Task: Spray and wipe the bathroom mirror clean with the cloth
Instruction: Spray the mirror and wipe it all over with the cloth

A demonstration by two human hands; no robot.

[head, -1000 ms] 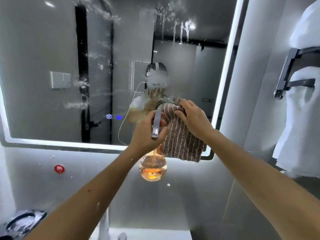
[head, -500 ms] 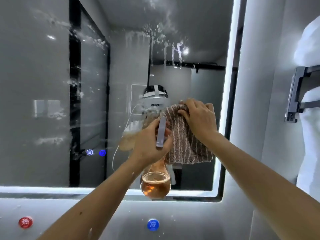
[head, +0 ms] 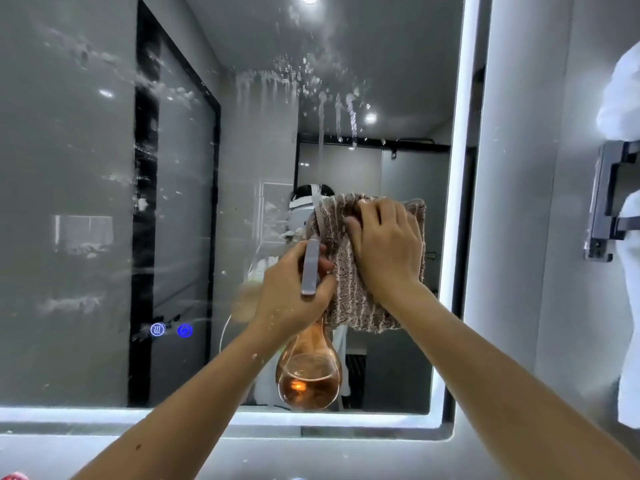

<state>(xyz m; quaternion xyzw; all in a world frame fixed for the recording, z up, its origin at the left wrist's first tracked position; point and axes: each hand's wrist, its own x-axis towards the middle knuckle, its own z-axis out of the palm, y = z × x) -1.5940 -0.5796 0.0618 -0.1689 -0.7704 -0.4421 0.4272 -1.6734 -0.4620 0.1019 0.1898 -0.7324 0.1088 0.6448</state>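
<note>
The wall mirror (head: 86, 202) with a lit edge fills most of the view; white foam streaks and drips run down its upper middle and smears cross its left side. My right hand (head: 386, 245) presses a brown striped cloth (head: 349, 306) flat against the glass right of centre. My left hand (head: 294, 292) grips the neck of a spray bottle (head: 308, 379) with a round amber body and a grey trigger head, just left of the cloth and touching its edge.
A black towel rack (head: 606, 202) with white towels (head: 628, 306) hangs on the right wall. Two blue touch icons (head: 171, 330) glow on the lower left of the mirror. Grey wall runs below the mirror frame.
The view has tilted upward, so the mirror sits lower in frame. My right hand with the cloth has slid up and slightly right on the glass; the left hand keeps the bottle beside it.
</note>
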